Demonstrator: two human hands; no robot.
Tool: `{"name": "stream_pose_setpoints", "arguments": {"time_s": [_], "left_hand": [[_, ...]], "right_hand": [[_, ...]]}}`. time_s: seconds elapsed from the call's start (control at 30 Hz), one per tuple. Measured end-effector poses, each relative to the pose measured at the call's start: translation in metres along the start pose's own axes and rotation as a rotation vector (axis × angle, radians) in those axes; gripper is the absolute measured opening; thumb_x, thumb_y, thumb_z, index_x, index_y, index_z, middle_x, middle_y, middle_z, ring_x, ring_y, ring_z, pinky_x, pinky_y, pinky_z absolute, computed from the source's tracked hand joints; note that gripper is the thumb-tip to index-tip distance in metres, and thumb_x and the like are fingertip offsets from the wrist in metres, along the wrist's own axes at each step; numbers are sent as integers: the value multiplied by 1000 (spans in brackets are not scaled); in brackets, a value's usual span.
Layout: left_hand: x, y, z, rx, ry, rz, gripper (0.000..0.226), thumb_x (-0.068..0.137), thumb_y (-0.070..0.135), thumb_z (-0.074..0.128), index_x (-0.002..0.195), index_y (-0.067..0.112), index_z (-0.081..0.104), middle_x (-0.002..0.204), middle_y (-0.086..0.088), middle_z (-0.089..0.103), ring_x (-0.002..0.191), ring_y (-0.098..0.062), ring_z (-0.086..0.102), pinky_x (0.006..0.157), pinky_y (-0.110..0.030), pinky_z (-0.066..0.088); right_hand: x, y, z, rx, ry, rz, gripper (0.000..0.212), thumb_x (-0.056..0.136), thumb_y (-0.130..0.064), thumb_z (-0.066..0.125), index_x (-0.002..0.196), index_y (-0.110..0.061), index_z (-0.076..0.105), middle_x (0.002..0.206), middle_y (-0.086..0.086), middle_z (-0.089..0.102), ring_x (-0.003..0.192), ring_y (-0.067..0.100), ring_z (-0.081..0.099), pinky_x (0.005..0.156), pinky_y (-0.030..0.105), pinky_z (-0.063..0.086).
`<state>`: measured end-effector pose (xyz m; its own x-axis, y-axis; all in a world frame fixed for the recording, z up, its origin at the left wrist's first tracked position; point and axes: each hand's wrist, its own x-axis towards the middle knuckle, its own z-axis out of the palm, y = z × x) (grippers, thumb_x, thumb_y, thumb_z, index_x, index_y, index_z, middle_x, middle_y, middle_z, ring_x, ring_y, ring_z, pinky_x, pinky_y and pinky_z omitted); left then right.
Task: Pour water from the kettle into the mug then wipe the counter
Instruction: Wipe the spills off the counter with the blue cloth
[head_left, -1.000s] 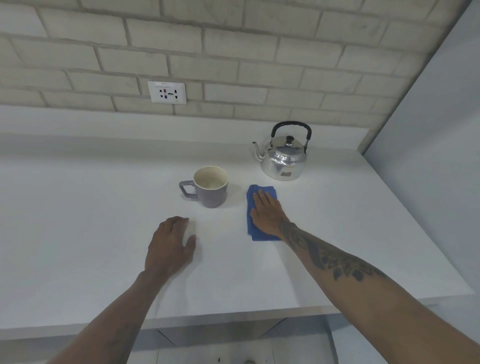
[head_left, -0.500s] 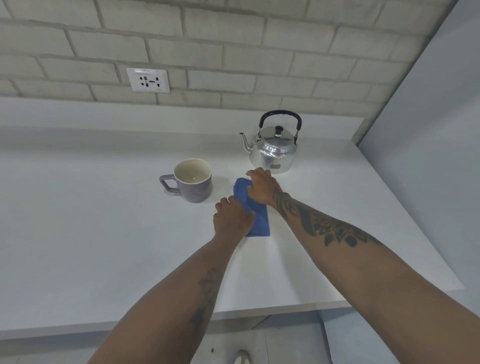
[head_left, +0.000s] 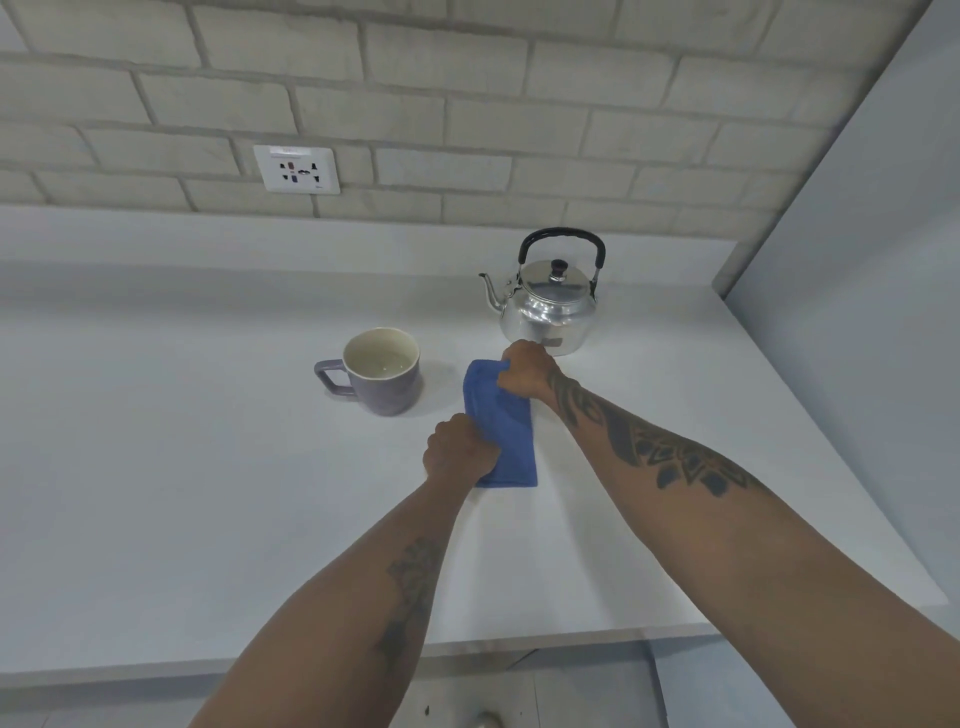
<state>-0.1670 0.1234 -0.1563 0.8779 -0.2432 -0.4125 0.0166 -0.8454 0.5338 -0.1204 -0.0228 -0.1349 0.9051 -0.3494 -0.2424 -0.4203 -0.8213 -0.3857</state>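
One white counter (head_left: 182, 467) carries three loose items: one kettle (head_left: 548, 306), one mug (head_left: 382, 371) and one blue cloth (head_left: 506, 431). One wall socket plate (head_left: 297, 169) sits on the brick wall (head_left: 467, 104) behind, and one grey panel (head_left: 857, 260) closes the right side. Two bare forearms, both tattooed, reach in from below. The cloth lies folded into a narrow strip between the mug and the kettle, just right of the mug; its long axis runs from near edge to far edge, leaning slightly left at the far end. The right hand (head_left: 527, 376) is closed on the cloth's far end, just in front of the kettle's base. The left hand (head_left: 460, 452) is closed on the cloth's near left edge. The two hands are apart, one at each end of the strip. The kettle stands upright, its handle raised, its spout pointing left. The mug stands upright, its handle pointing left, with a pale interior; liquid appears to lie at its bottom.
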Motion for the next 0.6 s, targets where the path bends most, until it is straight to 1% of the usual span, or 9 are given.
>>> {"name": "stream_pose_setpoints", "arguments": {"time_s": [0.07,0.1,0.17,0.23,0.3,0.37,0.47,0.53,0.6], "left_hand": [[-1,-5,-1,-48,3,19,20,85,26,63,93,11,51,97,-6,60,87,-25,60,68,-32,46],[-2,-7,-2,-87,9,23,22,84,24,63,96,10,53,100,-8,63,86,-26,59,68,-33,46],[-4,-13,-4,-213,18,20,32,83,21,65,108,6,53,107,-10,62,93,-29,61,71,-34,48],[-6,-20,-11,-393,2,16,46,81,18,71,118,4,49,112,-11,59,99,-31,60,72,-34,48],[-11,-28,-22,-602,-43,21,54,78,16,77,123,5,50,118,-9,60,97,-27,59,65,-29,47],[-18,-38,-38,-730,-98,52,46,79,12,78,119,6,57,119,-7,65,94,-23,62,65,-27,48],[-31,-58,-68,-826,-151,130,25,80,12,77,104,8,70,113,-7,73,88,-18,68,81,-33,56],[-37,-78,-90,-889,-135,139,17,80,15,79,95,13,72,108,-4,75,92,-21,70,89,-40,57],[-43,-102,-113,-931,-99,133,17,82,18,77,97,13,71,104,-2,74,97,-25,69,89,-41,58]], "right_hand": [[-5,-9,-15,25,-13,-20,30,74,2,47,53,-12,30,57,3,33,50,16,33,45,24,23],[-10,-15,-25,32,-29,-35,32,74,3,47,52,-12,30,55,3,32,49,17,33,45,24,23],[-19,-26,-44,43,-68,-56,31,73,5,51,52,-10,34,52,6,37,48,22,41,43,22,29],[-28,-37,-62,47,-105,-74,19,75,3,57,62,-5,47,59,10,47,53,28,54,46,25,41],[-37,-51,-77,46,-130,-100,7,78,0,62,78,-2,55,72,12,52,65,33,60,53,30,49],[-43,-65,-87,61,-149,-134,10,78,-1,64,79,-4,54,79,12,50,73,33,59,60,34,51],[-53,-90,-97,158,-159,-185,15,78,0,64,74,-9,53,83,10,49,77,26,52,53,27,49],[-58,-114,-99,218,-167,-231,12,78,-1,64,83,-11,60,87,9,55,78,21,52,52,24,47],[-60,-143,-95,264,-174,-281,14,79,-2,64,86,-13,63,89,7,58,78,20,53,54,24,47]]}}
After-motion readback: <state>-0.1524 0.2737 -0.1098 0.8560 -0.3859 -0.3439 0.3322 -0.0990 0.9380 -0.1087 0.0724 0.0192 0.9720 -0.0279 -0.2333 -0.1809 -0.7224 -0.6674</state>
